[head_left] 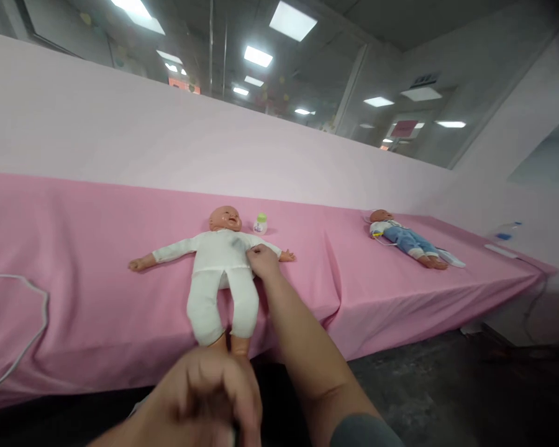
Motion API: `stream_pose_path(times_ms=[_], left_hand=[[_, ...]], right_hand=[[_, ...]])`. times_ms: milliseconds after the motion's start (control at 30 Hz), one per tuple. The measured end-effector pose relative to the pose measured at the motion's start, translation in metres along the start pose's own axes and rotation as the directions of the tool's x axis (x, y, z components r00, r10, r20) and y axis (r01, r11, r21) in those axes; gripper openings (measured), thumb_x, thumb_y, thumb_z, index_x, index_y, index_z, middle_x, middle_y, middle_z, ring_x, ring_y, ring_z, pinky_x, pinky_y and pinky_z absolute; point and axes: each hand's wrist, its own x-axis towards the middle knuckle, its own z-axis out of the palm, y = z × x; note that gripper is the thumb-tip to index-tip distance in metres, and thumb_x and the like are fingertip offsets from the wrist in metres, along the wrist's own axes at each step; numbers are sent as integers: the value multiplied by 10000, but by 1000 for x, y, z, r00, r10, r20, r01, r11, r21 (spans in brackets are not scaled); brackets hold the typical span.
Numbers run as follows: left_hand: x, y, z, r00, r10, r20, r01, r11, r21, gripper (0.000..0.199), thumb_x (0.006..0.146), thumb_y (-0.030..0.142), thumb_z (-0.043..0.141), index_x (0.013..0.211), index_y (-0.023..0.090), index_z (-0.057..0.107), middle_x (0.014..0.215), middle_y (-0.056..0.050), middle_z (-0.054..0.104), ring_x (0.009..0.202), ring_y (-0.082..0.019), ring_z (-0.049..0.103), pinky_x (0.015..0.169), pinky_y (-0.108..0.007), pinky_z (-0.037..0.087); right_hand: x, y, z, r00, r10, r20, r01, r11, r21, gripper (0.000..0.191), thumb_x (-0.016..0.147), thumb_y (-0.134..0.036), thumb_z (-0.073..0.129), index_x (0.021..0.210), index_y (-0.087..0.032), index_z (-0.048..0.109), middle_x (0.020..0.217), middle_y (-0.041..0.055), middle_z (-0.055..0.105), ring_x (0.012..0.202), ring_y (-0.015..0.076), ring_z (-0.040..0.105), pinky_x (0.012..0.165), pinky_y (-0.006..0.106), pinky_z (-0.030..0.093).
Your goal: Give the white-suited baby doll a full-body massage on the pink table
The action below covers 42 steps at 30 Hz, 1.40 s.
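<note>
A baby doll in white clothes [221, 254] lies on its back on the pink cloth [107, 248], arms spread and feet toward me. My right hand [263, 261] is at the side of its chest, under its outstretched arm, with the fingers curled in; what they hold, if anything, is too small to make out. In the foreground my left hand [209, 391] is raised in front of the doll's feet, blurred, with its fingers bent; its palm side is unclear. A small bottle with a green cap [260, 224] stands beside the doll's head.
Farther right lies a second doll in blue trousers [403, 239], with a thin tube around it. A white cable [44, 304] hangs over the cloth at the left. Behind is a pale wall [168, 136] with windows above. The cloth's front edge drops toward a dark floor.
</note>
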Motion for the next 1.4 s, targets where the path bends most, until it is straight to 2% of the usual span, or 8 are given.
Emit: stream_pose_path(times_ms=[67, 100, 233, 400, 633, 867, 1000, 1400], left_hand=[[11, -1, -15, 980, -71, -185, 63, 997, -48, 160, 861, 344, 797, 915, 193, 799, 715, -79, 717, 668, -196, 689, 661, -306, 570], [16, -2, -23, 974, -84, -210, 69, 995, -79, 178, 847, 341, 825, 887, 171, 786, 713, -68, 715, 664, -172, 687, 660, -270, 561], [23, -10, -52, 981, -90, -170, 62, 984, -165, 230, 870, 362, 819, 929, 149, 754, 759, -52, 719, 640, -183, 709, 588, -279, 589], [17, -23, -66, 988, -63, -144, 33, 979, -201, 345, 846, 448, 837, 934, 135, 722, 762, -43, 700, 636, -194, 712, 513, -269, 579], [17, -24, -64, 994, -24, -109, -3, 970, -244, 446, 781, 529, 873, 957, 144, 730, 771, -42, 707, 654, -184, 706, 571, -295, 603], [13, -19, -61, 991, -12, -136, -18, 976, -217, 237, 855, 363, 845, 899, 161, 730, 745, -29, 713, 677, -209, 729, 617, -339, 619], [11, -15, -58, 986, -19, -163, -13, 981, -192, 201, 855, 310, 847, 885, 152, 724, 733, -28, 716, 631, -166, 696, 632, -323, 614], [16, -3, -46, 993, -2, -117, -16, 988, -155, 101, 904, 246, 789, 881, 155, 751, 658, -43, 706, 655, -184, 695, 705, -354, 590]], right_hand=[[-1, 1, -2, 1000, 1, -2, -1, 1000, -9, 183, 862, -354, 604, 880, -222, 729, 934, 29, 775, 910, 208, 693, 870, 311, 505], [-1, 2, -2, 1000, 1, 2, -1, 1000, -7, 186, 861, -354, 600, 886, -224, 730, 945, 27, 777, 925, 211, 693, 874, 313, 501], [-2, 4, -4, 1000, 12, 20, -12, 1000, 13, 194, 851, -367, 593, 888, -232, 727, 959, 16, 778, 936, 218, 691, 863, 320, 495], [-4, 6, -4, 1000, 15, 17, -16, 999, 37, 190, 841, -370, 586, 871, -238, 718, 944, 11, 774, 896, 214, 685, 806, 309, 492], [-5, 11, -1, 1000, -16, 9, 16, 999, 41, 231, 845, -393, 558, 856, -217, 707, 870, 27, 756, 790, 199, 658, 736, 294, 476], [-5, 12, -1, 1000, -17, 12, 17, 999, 47, 200, 822, -369, 553, 818, -217, 683, 844, 19, 746, 744, 187, 639, 675, 285, 459], [-8, 7, -4, 1000, -8, 25, 6, 998, 65, 177, 817, -326, 555, 815, -215, 693, 838, 15, 745, 731, 180, 642, 665, 279, 470], [-9, 4, -7, 1000, 21, 13, -22, 997, 70, 182, 822, -338, 580, 856, -222, 717, 826, 9, 748, 728, 191, 645, 694, 300, 490]])
